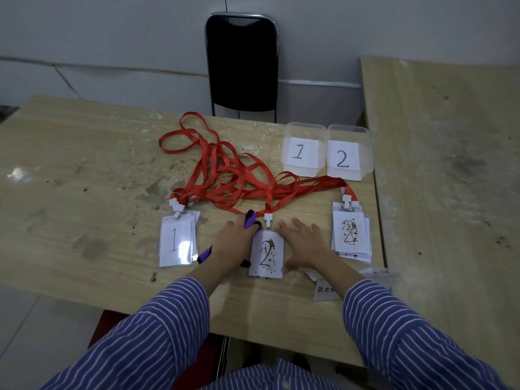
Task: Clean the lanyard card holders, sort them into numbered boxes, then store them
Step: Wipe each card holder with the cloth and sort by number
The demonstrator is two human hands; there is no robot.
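Wooden table [84,170]: soiled "2" card holder [266,253] between hands; left grip [233,243] clutching purple cloth [250,219], right grip [304,243] open, flat.

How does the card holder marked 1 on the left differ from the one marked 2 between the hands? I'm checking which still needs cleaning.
The holder marked 1 looks clean, while the holder marked 2 is spattered with dark and yellowish specks. The 1 holder lies untouched atop others; the 2 holder lies alone between the left hand and right hand. Both hold white paper and clip to red straps.
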